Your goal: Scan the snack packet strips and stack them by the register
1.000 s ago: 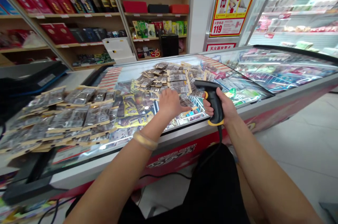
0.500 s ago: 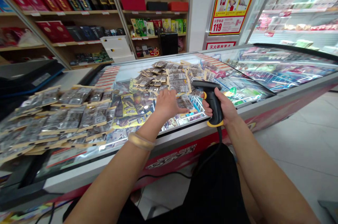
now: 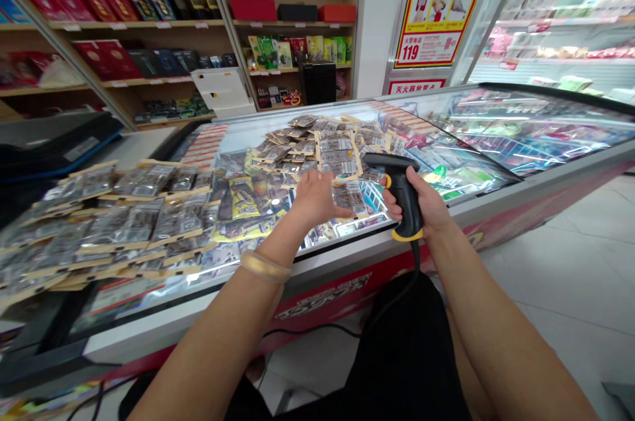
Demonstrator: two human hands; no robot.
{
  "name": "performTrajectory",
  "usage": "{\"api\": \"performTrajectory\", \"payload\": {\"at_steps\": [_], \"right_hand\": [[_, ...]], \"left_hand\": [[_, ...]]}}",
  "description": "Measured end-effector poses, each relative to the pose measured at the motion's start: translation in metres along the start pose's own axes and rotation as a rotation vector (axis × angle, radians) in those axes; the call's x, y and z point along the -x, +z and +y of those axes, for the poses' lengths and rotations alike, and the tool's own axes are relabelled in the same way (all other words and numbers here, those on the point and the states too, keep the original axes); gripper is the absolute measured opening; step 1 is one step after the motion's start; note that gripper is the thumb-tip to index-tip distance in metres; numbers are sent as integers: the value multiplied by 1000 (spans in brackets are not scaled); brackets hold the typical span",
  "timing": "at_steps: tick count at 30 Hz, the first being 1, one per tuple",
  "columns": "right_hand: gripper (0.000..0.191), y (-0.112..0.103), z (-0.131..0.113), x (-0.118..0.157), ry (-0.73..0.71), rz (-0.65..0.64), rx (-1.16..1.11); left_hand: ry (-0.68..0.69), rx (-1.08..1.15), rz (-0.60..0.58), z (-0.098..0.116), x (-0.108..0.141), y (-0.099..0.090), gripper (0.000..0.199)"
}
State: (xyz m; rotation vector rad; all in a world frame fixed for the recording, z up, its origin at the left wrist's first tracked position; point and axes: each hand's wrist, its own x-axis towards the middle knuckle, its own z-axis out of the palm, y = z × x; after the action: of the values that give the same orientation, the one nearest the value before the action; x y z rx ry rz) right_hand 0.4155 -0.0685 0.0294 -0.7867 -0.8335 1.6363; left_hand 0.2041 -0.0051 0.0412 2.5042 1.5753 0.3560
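My right hand point(image 3: 430, 202) grips a black and yellow barcode scanner point(image 3: 407, 199) by its handle, its head pointing left over the glass. My left hand point(image 3: 315, 197), with a gold bracelet at the wrist, lies at the near edge of the middle heap, thumb stretched out to the right and fingers apart from it. Right beside it is a small clear packet with tan edges point(image 3: 348, 197); whether the fingertips touch it is hidden. Just beyond, a similar packet point(image 3: 338, 153) lies flat on the middle heap point(image 3: 278, 148).
A bigger spread of such packets point(image 3: 131, 219) covers the left part of the glass-topped freezer point(image 3: 357, 242). Yellow bags point(image 3: 244, 197) show under the glass. The scanner cable point(image 3: 322, 326) hangs down in front. Shelves point(image 3: 292, 24) with boxes stand behind.
The whole view has shifted very slightly. Both hands, the scanner and the packets keep nearly the same places.
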Motion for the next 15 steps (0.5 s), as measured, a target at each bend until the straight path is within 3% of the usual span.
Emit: {"api": "performTrajectory", "payload": {"at_steps": [4, 8, 12, 15], "right_hand": [[41, 0, 2, 0, -22, 9, -8], [40, 2, 1, 1, -16, 34, -24], [40, 7, -2, -1, 0, 39, -14], [40, 22, 3, -8, -27, 6, -6]], "left_hand": [[-2, 209, 77, -2, 0, 4, 91], [-53, 682, 72, -7, 2, 6, 77], [-197, 1074, 191, -19, 7, -7, 57], [-224, 1257, 331, -40, 10, -23, 45]]}}
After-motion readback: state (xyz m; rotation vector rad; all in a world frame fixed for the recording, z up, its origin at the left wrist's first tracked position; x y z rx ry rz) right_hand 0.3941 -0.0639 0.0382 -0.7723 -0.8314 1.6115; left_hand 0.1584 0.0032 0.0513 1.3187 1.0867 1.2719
